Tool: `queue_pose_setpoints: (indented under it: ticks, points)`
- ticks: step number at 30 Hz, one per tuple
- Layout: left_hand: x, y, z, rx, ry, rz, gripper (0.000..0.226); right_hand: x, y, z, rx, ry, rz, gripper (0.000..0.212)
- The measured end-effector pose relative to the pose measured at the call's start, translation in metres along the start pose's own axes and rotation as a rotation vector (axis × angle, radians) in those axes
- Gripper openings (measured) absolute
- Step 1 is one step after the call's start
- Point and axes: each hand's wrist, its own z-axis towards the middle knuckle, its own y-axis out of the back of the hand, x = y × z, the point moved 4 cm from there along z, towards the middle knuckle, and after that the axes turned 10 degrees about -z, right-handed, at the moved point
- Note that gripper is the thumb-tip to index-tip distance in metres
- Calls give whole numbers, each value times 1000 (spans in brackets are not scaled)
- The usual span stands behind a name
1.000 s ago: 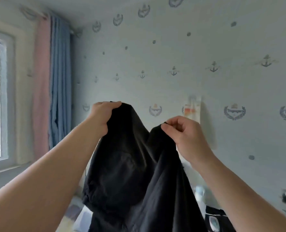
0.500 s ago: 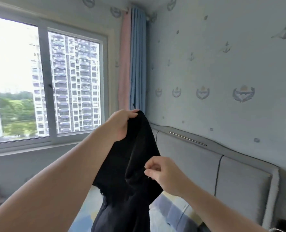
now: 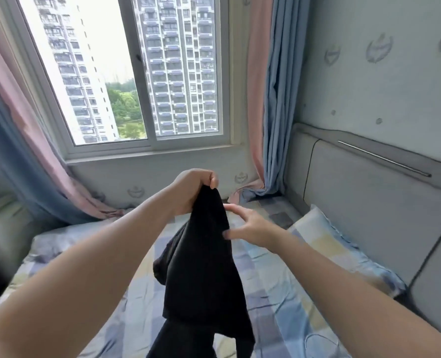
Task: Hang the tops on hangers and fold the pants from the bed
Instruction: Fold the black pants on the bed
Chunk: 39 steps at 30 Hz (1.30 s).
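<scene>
A black garment [image 3: 203, 270] hangs in the air above the bed [image 3: 273, 301]; I cannot tell whether it is a top or pants. My left hand [image 3: 192, 188] grips its top edge in a fist and holds it up. My right hand [image 3: 247, 226] is just to the right of the cloth, fingers spread and fairly straight, fingertips touching its right edge without gripping. The lower part of the garment runs out of the frame at the bottom.
The bed has a pastel checked sheet and a matching pillow [image 3: 325, 239] at the right. A grey padded headboard [image 3: 369, 197] lines the right wall. Behind the bed are a window [image 3: 136, 73] and pink and blue curtains [image 3: 268, 99] trailing onto the mattress.
My right hand has let go of the garment's edge and opened beside it. My left hand keeps its grip. The view has swung left and down, from the wall to the window and bed.
</scene>
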Motion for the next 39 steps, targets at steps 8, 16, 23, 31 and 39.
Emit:
queue_pose_setpoints:
  ticks: [8, 16, 23, 31, 39]
  points:
    - [39, 24, 33, -180, -51, 167, 7, -79, -33, 34, 7, 14, 109, 11]
    - [68, 56, 54, -367, -82, 73, 27, -177, -91, 8, 345, -226, 29, 22]
    - [89, 83, 63, -467, -76, 152, 33, -228, -105, -13, 218, -340, 22, 19]
    - [179, 94, 48, -356, 288, 473, 22, -168, -57, 34, -91, -276, 147, 15]
    - [248, 48, 3, -166, 413, 234, 30, -125, -72, 77, -121, -344, 411, 19]
